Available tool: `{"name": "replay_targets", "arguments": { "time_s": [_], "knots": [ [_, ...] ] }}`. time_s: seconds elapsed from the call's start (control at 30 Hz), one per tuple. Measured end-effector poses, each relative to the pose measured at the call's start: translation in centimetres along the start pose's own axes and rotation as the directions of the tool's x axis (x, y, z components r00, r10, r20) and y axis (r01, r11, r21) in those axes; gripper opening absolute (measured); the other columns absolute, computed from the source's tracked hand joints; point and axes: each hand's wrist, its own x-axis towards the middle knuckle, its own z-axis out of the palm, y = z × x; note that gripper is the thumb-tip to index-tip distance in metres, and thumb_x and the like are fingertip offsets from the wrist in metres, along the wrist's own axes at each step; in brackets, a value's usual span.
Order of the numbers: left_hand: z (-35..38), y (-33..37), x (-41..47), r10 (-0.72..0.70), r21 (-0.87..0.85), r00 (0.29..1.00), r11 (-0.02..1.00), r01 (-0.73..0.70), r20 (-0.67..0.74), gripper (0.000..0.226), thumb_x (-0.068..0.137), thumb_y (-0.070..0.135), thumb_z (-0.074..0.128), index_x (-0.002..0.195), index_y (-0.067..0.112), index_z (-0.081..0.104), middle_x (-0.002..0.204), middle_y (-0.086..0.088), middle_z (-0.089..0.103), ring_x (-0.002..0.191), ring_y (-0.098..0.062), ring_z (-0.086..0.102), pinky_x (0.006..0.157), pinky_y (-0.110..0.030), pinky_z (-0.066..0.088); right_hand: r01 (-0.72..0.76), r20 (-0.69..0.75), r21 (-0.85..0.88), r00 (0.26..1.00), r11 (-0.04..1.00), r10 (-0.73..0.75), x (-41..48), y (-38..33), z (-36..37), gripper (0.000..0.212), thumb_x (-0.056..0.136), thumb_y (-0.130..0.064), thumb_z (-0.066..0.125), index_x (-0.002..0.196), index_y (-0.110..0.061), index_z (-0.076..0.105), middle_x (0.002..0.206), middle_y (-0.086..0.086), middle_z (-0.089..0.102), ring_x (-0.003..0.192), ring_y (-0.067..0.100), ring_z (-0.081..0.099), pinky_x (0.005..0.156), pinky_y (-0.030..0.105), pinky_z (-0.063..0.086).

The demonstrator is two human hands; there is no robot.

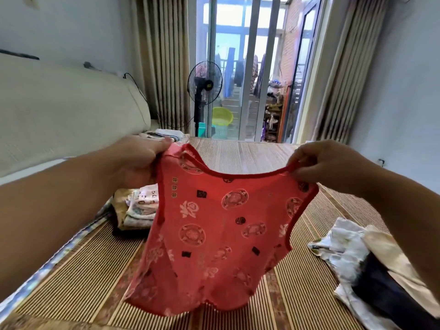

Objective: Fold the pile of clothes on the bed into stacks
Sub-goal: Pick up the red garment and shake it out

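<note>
A red sleeveless top with round and flower prints hangs spread in the air above the bed's bamboo mat. My left hand grips its left shoulder strap. My right hand pinches the right strap at the same height. The hem dangles just over the mat. A stack of folded clothes lies on the mat to the left, partly hidden behind the top. A loose pile of white, cream and dark clothes lies at the right.
A cream padded headboard runs along the left. More folded cloth lies at the far end of the bed. Beyond stand a black fan, curtains and a glass balcony door.
</note>
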Motion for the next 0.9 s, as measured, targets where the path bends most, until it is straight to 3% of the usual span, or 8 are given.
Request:
{"name": "replay_targets", "arguments": {
  "time_s": [0.17, 0.33, 0.47, 0.57, 0.67, 0.73, 0.83, 0.9],
  "knots": [
    [0.7, -0.2, -0.5, -0.051, 0.183, 0.988, 0.983, 0.024, 0.143, 0.020, 0.098, 0.009, 0.045, 0.116, 0.008, 0.055, 0.089, -0.013, 0.062, 0.074, -0.019, 0.060, 0.072, -0.035, 0.051, -0.009, -0.015, 0.039, 1.000, 0.999, 0.010, 0.5, -0.2, -0.3, 0.018, 0.084, -0.009, 0.066, 0.077, -0.026, 0.066, 0.072, 0.000, 0.068, 0.059, 0.009, 0.066, 0.056, 0.022, 0.052],
    [0.7, -0.4, 0.6, 0.002, 0.147, 1.000, 0.989, -0.002, 0.004, 0.029, 0.095, 0.005, 0.051, 0.120, 0.018, 0.045, 0.099, -0.017, 0.063, 0.058, -0.012, 0.058, 0.048, -0.025, 0.047, -0.024, 0.014, -0.004, 1.000, 1.000, 0.024, 0.5, 1.0, -1.0, 0.016, 0.090, -0.017, 0.062, 0.081, -0.030, 0.058, 0.076, -0.001, 0.068, 0.068, 0.020, 0.066, 0.066, 0.034, 0.054],
    [0.2, -0.4, 1.4, 0.069, 0.285, 0.995, 0.955, -0.087, 0.074, 0.025, 0.091, 0.006, 0.058, 0.115, 0.011, 0.065, 0.101, -0.018, 0.066, 0.078, -0.018, 0.052, 0.060, -0.026, 0.039, -0.033, 0.038, 0.001, 0.999, 0.999, 0.032, 0.2, 1.5, -1.6, 0.020, 0.086, -0.016, 0.066, 0.087, -0.036, 0.060, 0.075, -0.005, 0.069, 0.063, 0.008, 0.068, 0.060, 0.021, 0.048],
    [0.8, -0.5, 1.3, 0.080, 0.557, 0.987, 0.818, -0.144, 0.138, 0.016, 0.090, 0.014, 0.063, 0.103, 0.017, 0.071, 0.083, -0.006, 0.069, 0.068, -0.013, 0.047, 0.056, -0.025, 0.037, -0.052, 0.006, -0.068, 0.999, 0.996, 0.053, 0.3, 2.1, -2.1, 0.023, 0.083, -0.017, 0.070, 0.093, -0.037, 0.062, 0.074, -0.013, 0.066, 0.059, -0.008, 0.063, 0.049, 0.007, 0.042],
    [1.9, -0.5, 2.0, 0.109, 0.873, 0.979, 0.442, -0.204, 0.174, 0.012, 0.093, 0.024, 0.060, 0.100, 0.025, 0.070, 0.088, 0.000, 0.068, 0.073, -0.017, 0.056, 0.061, -0.031, 0.046, -0.094, -0.016, -0.147, 0.996, 0.985, 0.092, 0.9, 3.2, -2.1, 0.018, 0.082, -0.018, 0.072, 0.089, -0.034, 0.068, 0.071, -0.014, 0.066, 0.057, -0.006, 0.062, 0.049, 0.006, 0.038],
    [2.7, -0.5, 3.5, 0.179, 0.944, 0.968, 0.249, -0.218, 0.176, 0.017, 0.097, 0.027, 0.054, 0.099, 0.023, 0.070, 0.090, -0.002, 0.067, 0.083, -0.022, 0.062, 0.071, -0.037, 0.049, -0.132, -0.028, -0.227, 0.991, 0.965, 0.129, 1.8, 4.5, -1.5, 0.011, 0.084, -0.019, 0.070, 0.091, -0.026, 0.073, 0.071, -0.012, 0.065, 0.061, 0.001, 0.061, 0.053, 0.014, 0.038],
    [4.0, -0.4, 6.1, 0.273, 0.952, 0.946, 0.200, -0.233, 0.174, 0.020, 0.100, 0.024, 0.047, 0.091, 0.018, 0.063, 0.078, -0.001, 0.058, 0.070, -0.015, 0.053, 0.058, -0.030, 0.037, -0.171, -0.100, -0.298, 0.984, 0.939, 0.147, 4.2, 6.9, 0.3, 0.012, 0.087, -0.019, 0.064, 0.097, -0.019, 0.072, 0.086, 0.000, 0.068, 0.072, 0.013, 0.060, 0.059, 0.023, 0.040],
    [5.0, -0.1, 8.1, 0.320, 0.939, 0.941, 0.274, -0.207, 0.114, 0.020, 0.100, 0.022, 0.047, 0.092, 0.014, 0.063, 0.080, -0.004, 0.059, 0.072, -0.017, 0.055, 0.061, -0.030, 0.041, -0.211, -0.168, -0.265, 0.971, 0.941, 0.171, 5.9, 8.2, 1.3, 0.011, 0.089, -0.016, 0.062, 0.094, -0.025, 0.065, 0.102, 0.006, 0.066, 0.081, 0.021, 0.059, 0.060, 0.025, 0.040]
  ]
}}
